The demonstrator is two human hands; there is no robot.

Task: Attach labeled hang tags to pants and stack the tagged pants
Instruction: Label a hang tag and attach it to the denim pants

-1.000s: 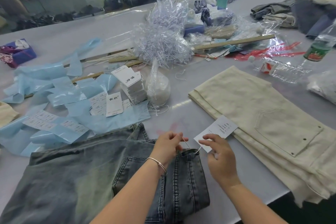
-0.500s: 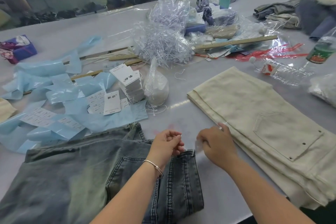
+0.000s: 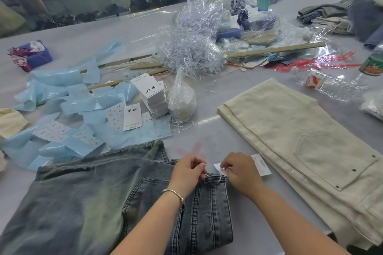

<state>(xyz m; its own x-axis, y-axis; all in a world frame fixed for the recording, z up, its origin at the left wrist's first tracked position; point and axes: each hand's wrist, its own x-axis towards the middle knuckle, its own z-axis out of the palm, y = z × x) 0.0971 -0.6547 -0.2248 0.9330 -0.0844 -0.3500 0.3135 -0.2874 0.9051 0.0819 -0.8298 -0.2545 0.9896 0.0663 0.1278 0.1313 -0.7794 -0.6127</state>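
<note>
Faded blue jeans [image 3: 87, 203] lie folded in front of me, waistband toward the table's middle. My left hand [image 3: 189, 168] pinches a thin white tag string at the waistband's belt loop. My right hand [image 3: 238, 172] holds a white hang tag [image 3: 261, 164] just right of that loop, with the tag sticking out past its fingers. A stack of cream pants [image 3: 300, 141] lies to the right. A pile of white hang tags [image 3: 152, 93] stands beyond the jeans, with one loose tag [image 3: 132, 117] lying flat beside it.
Blue backing sheets [image 3: 62, 109] with label stickers litter the left side. A heap of clear plastic fasteners [image 3: 190, 51], a small bag [image 3: 182, 99], wooden rulers [image 3: 275, 49] and a plastic bottle [image 3: 329, 84] lie beyond. More folded clothes [image 3: 327, 16] sit at the far right.
The tag was held up flat to the right of the jeans, then drawn under my right hand to the waistband. Both hands now sit close together at the belt loop.
</note>
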